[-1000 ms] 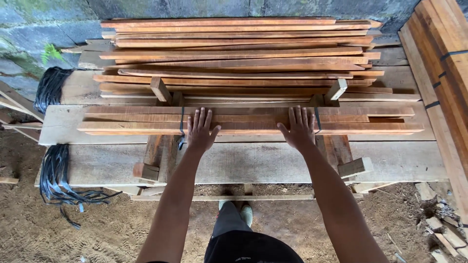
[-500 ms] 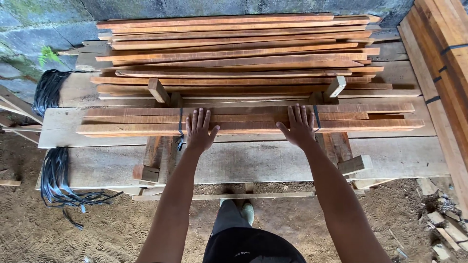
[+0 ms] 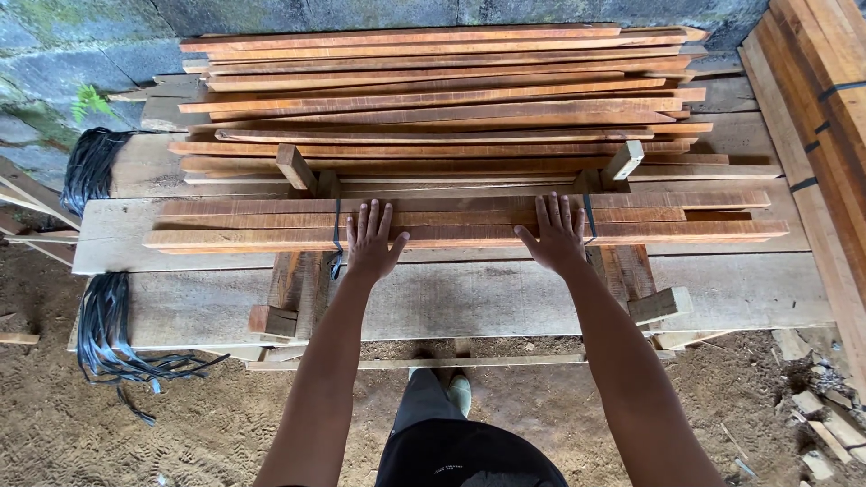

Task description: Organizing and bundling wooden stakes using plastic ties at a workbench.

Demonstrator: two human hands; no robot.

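- Legs and foot (image 3: 460,392) of the person at bottom centre, standing on sandy dirt ground (image 3: 225,433), right up against the low bench edge.
- Thin loose lath (image 3: 415,363) lies along the bench's near foot, just in front of the toes.
- Wide pale planks (image 3: 505,298) form the near working surface; bare room on it left and right of the forearms.
- Left hand (image 3: 372,242) flat, fingers spread and extended, palm down on the near bundle of reddish slats (image 3: 469,221); not closed around anything, only pressing on top.
- Right hand (image 3: 555,236) same: open, fingers slightly apart, lying on the same bundle near its right strap.
- Bundle sits across the pale planks, on two wooden cradle frames (image 3: 293,271); black straps (image 3: 337,236) run over it by each hand.
- Versus half a second and a second ago: hands in same spots on bundle, bundle unmoved; only the view shifted a little.
- Black strap coils (image 3: 104,334) hang off bench's left end, a second bunch (image 3: 90,167) further back left.
- Big stack of long reddish slats (image 3: 442,90) behind, close to the bundle, narrow gap only.
- Strapped timber stack (image 3: 825,135) blocks the right edge.
- Grey stone wall (image 3: 81,54) at the far side, small fern on it.
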